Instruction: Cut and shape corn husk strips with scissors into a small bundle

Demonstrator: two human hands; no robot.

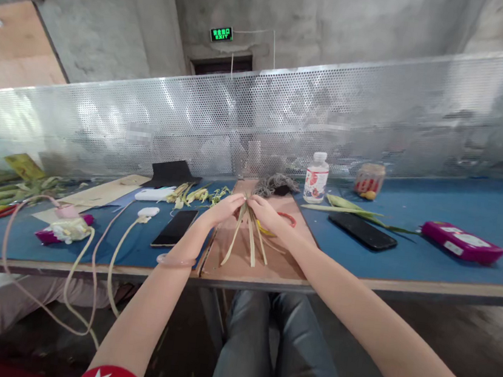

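Pale, flat plant strips (pixel 250 240) fan out toward me below my two hands, over the brown board on the table (pixel 223 267). My left hand (pixel 229 208) is closed at the top of the strips, with its fingertips together. Right beside it, my right hand (pixel 263 210) pinches the same gathered end, so the hands almost touch. Fingers hide the point where the strips meet. Red-handled and yellow-handled tools (pixel 287 219) lie partly behind my right hand. A tangle of grey cord (pixel 274 184) sits just beyond the hands.
Left are a dark phone (pixel 175 229), a white power bank (pixel 154 194), cables (pixel 114 257) and green plant stalks (pixel 8 192). Right are a white bottle (pixel 316 178), a jar (pixel 369 180), a black phone (pixel 362 231), a corn husk (pixel 352 206) and a purple packet (pixel 462 242). A perforated metal screen (pixel 189 101) stands behind.
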